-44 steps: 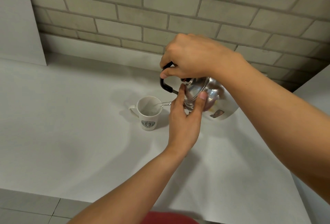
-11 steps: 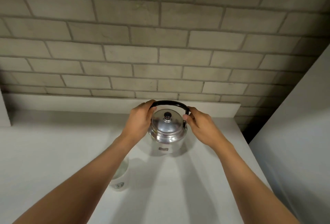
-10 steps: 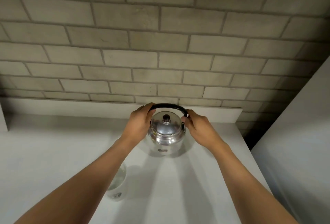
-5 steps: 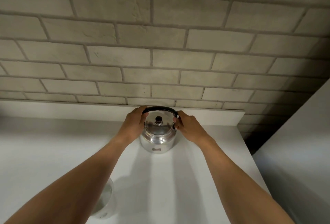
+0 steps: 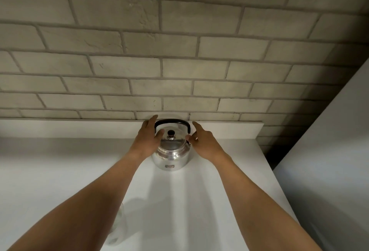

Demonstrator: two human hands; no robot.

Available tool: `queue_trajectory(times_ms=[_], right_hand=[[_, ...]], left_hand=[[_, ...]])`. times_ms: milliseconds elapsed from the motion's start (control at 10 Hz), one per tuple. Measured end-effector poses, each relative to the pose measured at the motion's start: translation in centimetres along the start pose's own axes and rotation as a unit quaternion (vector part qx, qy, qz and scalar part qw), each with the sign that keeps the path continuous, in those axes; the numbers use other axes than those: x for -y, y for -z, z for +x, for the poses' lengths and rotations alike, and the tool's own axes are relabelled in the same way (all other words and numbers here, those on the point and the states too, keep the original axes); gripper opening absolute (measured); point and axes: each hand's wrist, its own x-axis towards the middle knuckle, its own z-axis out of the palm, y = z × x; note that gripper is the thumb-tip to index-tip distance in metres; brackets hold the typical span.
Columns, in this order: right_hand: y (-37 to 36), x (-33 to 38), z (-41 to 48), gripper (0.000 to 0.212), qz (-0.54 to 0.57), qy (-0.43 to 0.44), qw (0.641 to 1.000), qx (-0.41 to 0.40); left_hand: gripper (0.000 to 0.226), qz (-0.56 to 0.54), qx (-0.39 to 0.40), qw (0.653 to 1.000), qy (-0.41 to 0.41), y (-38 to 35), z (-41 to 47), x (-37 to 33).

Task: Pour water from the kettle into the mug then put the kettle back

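The shiny steel kettle [image 5: 171, 155] stands upright on the white counter [image 5: 60, 172], close to the back ledge, with its black handle [image 5: 172, 121] raised and its lid on. My left hand [image 5: 146, 141] rests against the kettle's left side, fingers spread and thumb by the lid. My right hand [image 5: 202, 143] is at the kettle's right side, fingers straightened and thumb near the handle's base. Neither hand wraps the handle. The white mug [image 5: 118, 230] stands near the counter's front, mostly hidden under my left forearm.
A low white ledge [image 5: 79, 128] runs along the back under a grey brick wall [image 5: 179, 61]. A tall white panel [image 5: 329, 170] bounds the counter on the right, with a dark gap in the corner behind it.
Earlier I poured into the mug. Since then the kettle has come down onto the counter by the back ledge, and both hands have loosened from its handle, fingers now spread.
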Motion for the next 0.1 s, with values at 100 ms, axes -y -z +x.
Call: queue_trajectory(times_ms=[100], right_hand=[[0.44, 0.24, -1.36, 0.067, -0.006, 0.004, 0.998, -0.058]], left_hand=[[0.062, 0.023, -0.025, 0.998, -0.044, 0.81, -0.70, -1.48]])
